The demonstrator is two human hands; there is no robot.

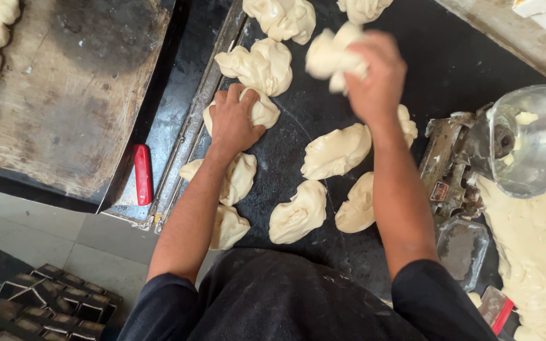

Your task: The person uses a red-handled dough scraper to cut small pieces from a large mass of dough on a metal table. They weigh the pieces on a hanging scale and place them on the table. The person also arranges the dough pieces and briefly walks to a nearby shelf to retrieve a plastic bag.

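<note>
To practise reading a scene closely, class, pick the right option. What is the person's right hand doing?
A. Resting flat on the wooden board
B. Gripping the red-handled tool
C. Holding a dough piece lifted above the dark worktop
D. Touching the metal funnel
C: the right hand grips a pale dough piece raised over the dark worktop, while the left hand presses another piece lying on it.

both my arms stretched forward
left grip point(235, 120) pressed down flat, fingers curled; right grip point(374, 72) raised, closed.
</note>
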